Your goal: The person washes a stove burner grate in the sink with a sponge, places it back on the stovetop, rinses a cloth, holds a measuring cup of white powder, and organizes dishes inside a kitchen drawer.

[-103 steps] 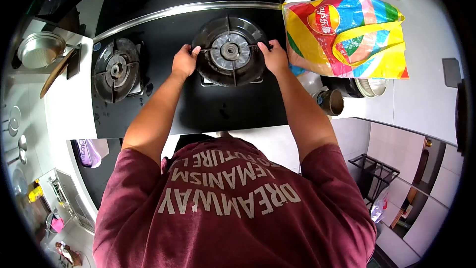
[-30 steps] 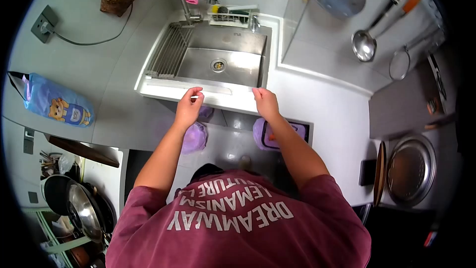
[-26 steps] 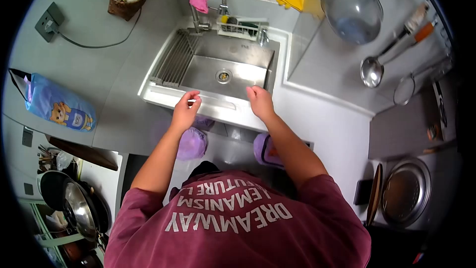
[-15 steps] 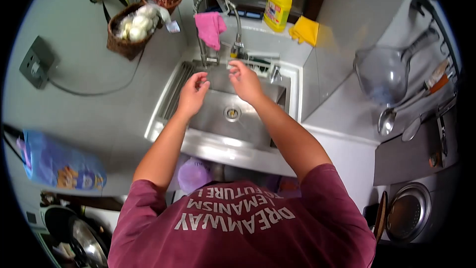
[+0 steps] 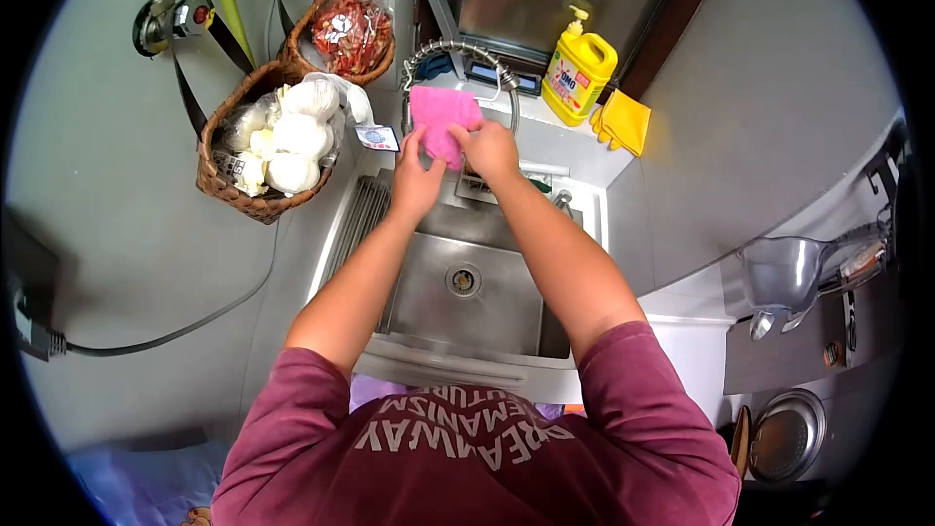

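Note:
A pink cloth (image 5: 443,117) drapes over the spring-coil faucet (image 5: 458,46) at the back of the sink. My left hand (image 5: 417,183) pinches its lower left edge between thumb and fingers. On the cloth's right side, my right hand (image 5: 490,149) is closed on the lower edge. Both forearms reach out over the stainless steel sink (image 5: 438,307), with its drain strainer (image 5: 464,280) below them. Much of the faucet's neck is hidden behind the cloth and my hands.
Woven baskets hang at left, one with garlic bulbs (image 5: 300,136), one with dried red chillies (image 5: 346,31). A yellow detergent bottle (image 5: 580,73) and yellow gloves (image 5: 621,123) are on the back ledge. A clear ladle-shaped scoop (image 5: 782,268) hangs at right.
My hands have moved up and forward from above the sink and closed on the pink cloth. The view has shifted toward the faucet and window.

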Action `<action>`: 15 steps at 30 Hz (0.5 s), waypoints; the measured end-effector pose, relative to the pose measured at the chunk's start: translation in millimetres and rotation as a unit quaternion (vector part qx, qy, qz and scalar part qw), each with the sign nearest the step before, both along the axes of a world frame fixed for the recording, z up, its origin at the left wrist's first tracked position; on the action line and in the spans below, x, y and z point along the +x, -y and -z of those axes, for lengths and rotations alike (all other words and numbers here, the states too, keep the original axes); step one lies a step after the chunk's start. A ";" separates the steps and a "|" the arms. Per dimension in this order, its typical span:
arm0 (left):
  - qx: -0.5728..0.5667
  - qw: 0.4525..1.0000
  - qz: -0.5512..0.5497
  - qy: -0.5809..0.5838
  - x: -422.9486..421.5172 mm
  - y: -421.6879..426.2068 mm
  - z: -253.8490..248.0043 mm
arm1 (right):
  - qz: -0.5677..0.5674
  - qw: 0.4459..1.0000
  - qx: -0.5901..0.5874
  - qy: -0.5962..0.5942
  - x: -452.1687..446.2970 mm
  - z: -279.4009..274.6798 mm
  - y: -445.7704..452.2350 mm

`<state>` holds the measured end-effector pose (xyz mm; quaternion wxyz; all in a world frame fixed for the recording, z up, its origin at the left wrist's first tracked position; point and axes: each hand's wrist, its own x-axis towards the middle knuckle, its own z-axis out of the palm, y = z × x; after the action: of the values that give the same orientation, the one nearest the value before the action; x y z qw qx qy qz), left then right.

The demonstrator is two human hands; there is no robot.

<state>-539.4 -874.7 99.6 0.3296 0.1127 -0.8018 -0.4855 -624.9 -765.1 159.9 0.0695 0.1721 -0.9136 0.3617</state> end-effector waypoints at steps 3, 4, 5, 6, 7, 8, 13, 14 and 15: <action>0.087 0.996 0.001 0.020 11.0 -3.3 18.4 | -0.037 0.997 -0.060 -0.034 -5.4 -1.1 16.5; 0.104 0.995 -0.003 0.002 17.3 -7.0 21.6 | -0.053 0.992 -0.096 -0.054 -3.1 -8.5 19.7; 0.129 0.992 0.007 -0.008 22.0 -7.5 29.0 | -0.111 0.974 -0.169 -0.107 3.7 -21.1 19.1; 0.154 0.988 0.019 -0.018 26.5 -5.8 37.1 | -0.166 0.943 -0.241 -0.159 12.7 -38.2 17.2; 0.177 0.983 0.031 -0.028 30.6 -4.8 44.3 | -0.218 0.901 -0.311 -0.210 19.8 -53.1 14.8; 0.216 0.975 0.044 -0.036 38.0 -7.1 41.2 | -0.243 0.875 -0.359 -0.216 24.3 -65.1 12.4; 0.225 0.970 0.033 -0.086 68.0 -13.6 24.2 | -0.350 0.764 -0.529 0.117 38.9 -71.4 -35.6; 0.238 0.965 0.033 -0.109 75.3 -16.1 18.8 | -0.355 0.719 -0.566 0.189 51.2 -71.7 -52.8; 0.252 0.959 0.036 -0.127 80.5 -18.7 14.5 | -0.356 0.689 -0.584 0.241 59.7 -67.4 -71.0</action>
<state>-459.0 -856.0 85.1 0.3724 0.1008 -0.6082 -0.6937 -565.3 -694.1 227.3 -0.2004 0.3158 -0.3740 0.8487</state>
